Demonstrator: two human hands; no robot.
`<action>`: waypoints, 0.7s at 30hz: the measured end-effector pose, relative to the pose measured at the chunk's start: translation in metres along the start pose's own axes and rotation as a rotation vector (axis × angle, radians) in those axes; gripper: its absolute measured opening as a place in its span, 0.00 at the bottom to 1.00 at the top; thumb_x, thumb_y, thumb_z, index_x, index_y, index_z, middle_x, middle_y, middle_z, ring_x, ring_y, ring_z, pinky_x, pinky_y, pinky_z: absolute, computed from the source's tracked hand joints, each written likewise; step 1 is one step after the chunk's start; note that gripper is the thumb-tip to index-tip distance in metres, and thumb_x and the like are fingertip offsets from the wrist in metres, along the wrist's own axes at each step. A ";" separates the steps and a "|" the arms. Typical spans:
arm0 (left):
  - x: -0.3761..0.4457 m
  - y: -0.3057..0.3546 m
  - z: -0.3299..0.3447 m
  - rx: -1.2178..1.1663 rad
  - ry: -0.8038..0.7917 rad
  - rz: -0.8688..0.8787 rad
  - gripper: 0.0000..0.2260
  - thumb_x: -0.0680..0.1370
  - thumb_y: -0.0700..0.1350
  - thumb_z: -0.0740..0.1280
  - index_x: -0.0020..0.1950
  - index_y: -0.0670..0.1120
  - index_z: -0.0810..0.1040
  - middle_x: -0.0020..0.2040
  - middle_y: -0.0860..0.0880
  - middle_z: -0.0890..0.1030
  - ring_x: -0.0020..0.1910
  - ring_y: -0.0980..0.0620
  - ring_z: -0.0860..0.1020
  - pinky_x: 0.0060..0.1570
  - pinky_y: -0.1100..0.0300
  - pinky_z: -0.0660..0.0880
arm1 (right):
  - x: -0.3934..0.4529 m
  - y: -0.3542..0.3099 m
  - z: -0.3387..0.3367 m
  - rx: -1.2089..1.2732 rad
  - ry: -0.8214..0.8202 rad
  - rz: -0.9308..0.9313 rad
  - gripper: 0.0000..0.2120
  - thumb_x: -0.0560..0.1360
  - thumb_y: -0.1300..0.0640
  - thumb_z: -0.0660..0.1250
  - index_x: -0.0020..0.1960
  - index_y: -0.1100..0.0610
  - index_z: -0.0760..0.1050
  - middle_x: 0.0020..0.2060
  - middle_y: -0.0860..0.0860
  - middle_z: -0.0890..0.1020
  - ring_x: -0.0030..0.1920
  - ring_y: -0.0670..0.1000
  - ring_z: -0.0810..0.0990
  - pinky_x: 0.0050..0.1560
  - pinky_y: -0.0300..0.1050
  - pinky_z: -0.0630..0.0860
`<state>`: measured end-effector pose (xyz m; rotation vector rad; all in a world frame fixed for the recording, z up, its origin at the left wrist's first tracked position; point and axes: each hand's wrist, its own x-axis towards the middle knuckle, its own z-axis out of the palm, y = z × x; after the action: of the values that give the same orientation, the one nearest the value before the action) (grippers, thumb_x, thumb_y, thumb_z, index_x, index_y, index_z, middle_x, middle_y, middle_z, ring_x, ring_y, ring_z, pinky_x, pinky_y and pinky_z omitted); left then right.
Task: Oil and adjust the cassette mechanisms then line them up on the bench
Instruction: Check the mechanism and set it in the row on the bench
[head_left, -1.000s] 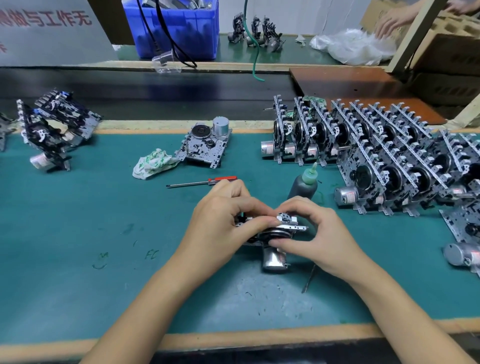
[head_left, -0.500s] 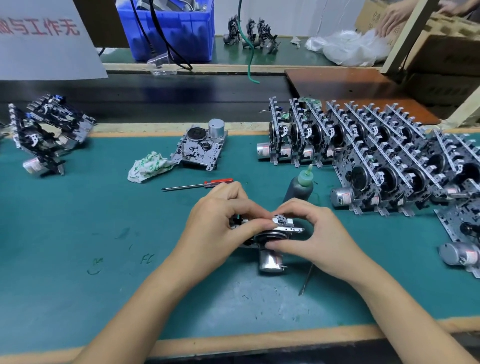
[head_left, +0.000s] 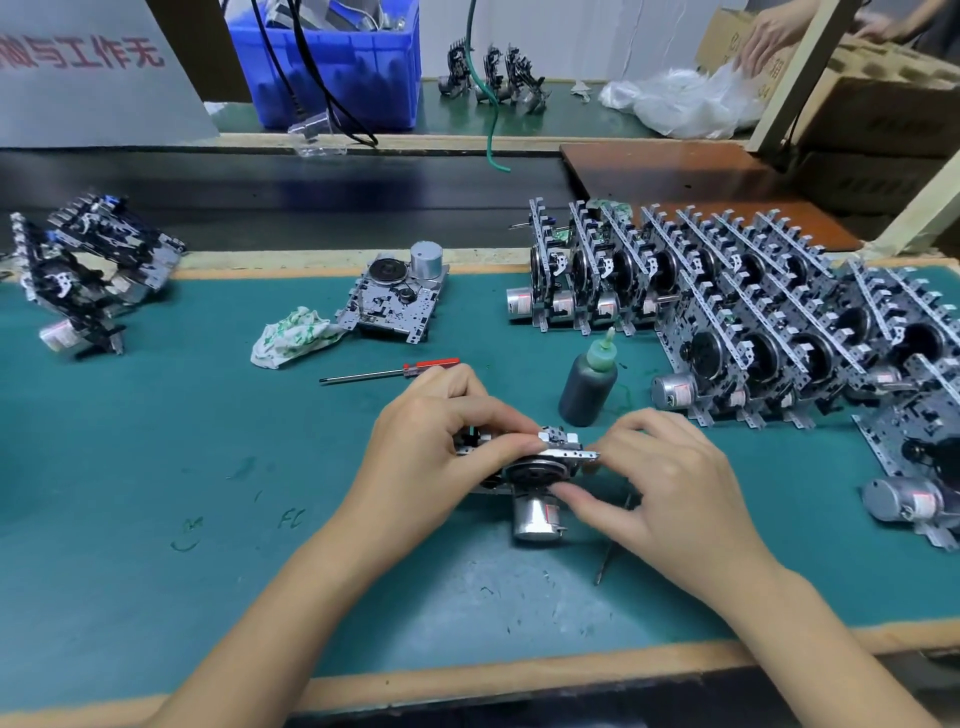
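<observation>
A cassette mechanism (head_left: 537, 470) stands on edge on the green bench mat (head_left: 156, 467), its silver motor pointing toward me. My left hand (head_left: 436, 447) grips its left side, thumb laid along the top edge. My right hand (head_left: 660, 478) pinches its right end, with one finger under the flywheel. A dark oil bottle (head_left: 589, 384) with a green nozzle stands upright just behind. Several mechanisms (head_left: 727, 312) stand in rows at the right.
A red-handled screwdriver (head_left: 389, 372) lies behind my left hand, with a crumpled cloth (head_left: 291, 343) and a flat mechanism (head_left: 400, 301) beyond. A few mechanisms (head_left: 88, 275) lean together far left. A thin tool (head_left: 613, 545) lies under my right wrist. Another person's hands work at back right.
My hands and the mechanism stay in the same spot on the mat. My right fingers have shifted slightly on the mechanism's right end; the grip is otherwise unchanged.
</observation>
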<state>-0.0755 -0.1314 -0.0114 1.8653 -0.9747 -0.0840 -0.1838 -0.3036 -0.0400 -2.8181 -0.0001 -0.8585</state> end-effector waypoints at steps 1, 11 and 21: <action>0.000 0.000 0.000 -0.001 -0.005 -0.001 0.03 0.69 0.52 0.71 0.41 0.59 0.83 0.33 0.55 0.71 0.40 0.56 0.71 0.41 0.64 0.66 | 0.001 0.000 -0.001 0.004 -0.015 -0.003 0.21 0.70 0.40 0.64 0.31 0.57 0.77 0.30 0.48 0.77 0.36 0.52 0.76 0.40 0.41 0.67; -0.006 -0.003 -0.030 0.064 0.011 0.032 0.08 0.68 0.53 0.72 0.46 0.59 0.82 0.41 0.56 0.77 0.44 0.58 0.74 0.44 0.66 0.69 | 0.035 -0.016 -0.029 0.164 -0.082 0.016 0.17 0.72 0.39 0.60 0.41 0.54 0.74 0.33 0.44 0.74 0.35 0.46 0.72 0.36 0.46 0.71; 0.007 0.016 -0.049 0.447 -0.224 0.308 0.10 0.75 0.54 0.65 0.44 0.50 0.82 0.38 0.57 0.75 0.39 0.68 0.70 0.39 0.72 0.68 | 0.063 -0.020 -0.034 0.095 -0.436 -0.280 0.16 0.77 0.46 0.63 0.38 0.51 0.60 0.26 0.45 0.65 0.28 0.48 0.59 0.30 0.42 0.54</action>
<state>-0.0582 -0.1029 0.0286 2.1101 -1.5235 0.1232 -0.1509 -0.2941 0.0260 -2.8906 -0.4923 -0.2614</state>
